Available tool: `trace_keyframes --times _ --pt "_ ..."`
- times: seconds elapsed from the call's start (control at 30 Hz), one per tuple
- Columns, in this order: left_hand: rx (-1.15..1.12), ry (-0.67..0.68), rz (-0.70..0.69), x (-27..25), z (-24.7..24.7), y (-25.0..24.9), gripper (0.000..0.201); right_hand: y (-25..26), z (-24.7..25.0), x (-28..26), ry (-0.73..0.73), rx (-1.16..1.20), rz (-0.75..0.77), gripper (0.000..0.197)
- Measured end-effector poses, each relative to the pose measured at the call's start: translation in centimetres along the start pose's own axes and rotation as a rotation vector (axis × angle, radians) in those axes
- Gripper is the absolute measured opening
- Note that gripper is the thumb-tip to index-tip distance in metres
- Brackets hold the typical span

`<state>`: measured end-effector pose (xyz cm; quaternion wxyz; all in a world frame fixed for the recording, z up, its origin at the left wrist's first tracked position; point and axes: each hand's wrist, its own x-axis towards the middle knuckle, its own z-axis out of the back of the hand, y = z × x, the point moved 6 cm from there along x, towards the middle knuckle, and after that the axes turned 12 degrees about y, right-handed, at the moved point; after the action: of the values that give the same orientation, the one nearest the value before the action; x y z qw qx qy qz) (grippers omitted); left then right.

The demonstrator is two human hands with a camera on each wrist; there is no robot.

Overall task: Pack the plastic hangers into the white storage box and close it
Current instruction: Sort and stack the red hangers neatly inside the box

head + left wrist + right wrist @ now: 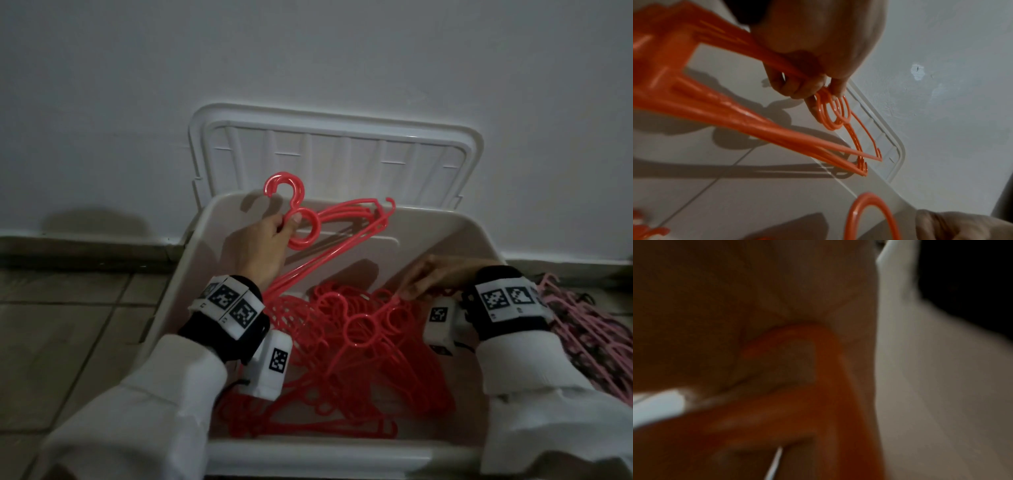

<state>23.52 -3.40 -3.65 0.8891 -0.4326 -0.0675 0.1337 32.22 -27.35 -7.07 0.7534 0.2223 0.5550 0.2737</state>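
Hangers [363, 342], red plastic, lie heaped inside the white box [479, 236]. Left hand [263, 236] grips a small bunch by the hooks at ten o'clock, likely to lower them in together. Right hand [435, 277] pinches one at two o'clock. Lid [329, 150] stands open.

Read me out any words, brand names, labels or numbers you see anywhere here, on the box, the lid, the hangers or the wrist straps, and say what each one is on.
There is no readable text.
White plastic storage box and its raised white lid: no lettering visible.
Red plastic hangers: no marks visible.
Black wrist bands: only black-and-white square code patterns, plus tiny marks beneath them too small to read.
Right wrist view: too blurred to show any text.
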Motion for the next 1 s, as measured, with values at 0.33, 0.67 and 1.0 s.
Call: trace_keyframes --times 0.33,0.67,1.0 --pt "-0.464 0.384 0.057 -0.1 -3.5 0.0 0.031 1.8 2.4 -1.3 -0.376 0.067 0.329 0.022" --pt "-0.337 0.539 -0.013 -0.7 -4.6 -1.1 0.034 3.2 2.3 -1.1 -0.499 0.087 0.426 0.023" --pt "-0.242 0.433 0.011 -0.5 -4.2 -0.7 0.023 3.1 2.3 1.0 -0.557 0.051 0.437 0.005"
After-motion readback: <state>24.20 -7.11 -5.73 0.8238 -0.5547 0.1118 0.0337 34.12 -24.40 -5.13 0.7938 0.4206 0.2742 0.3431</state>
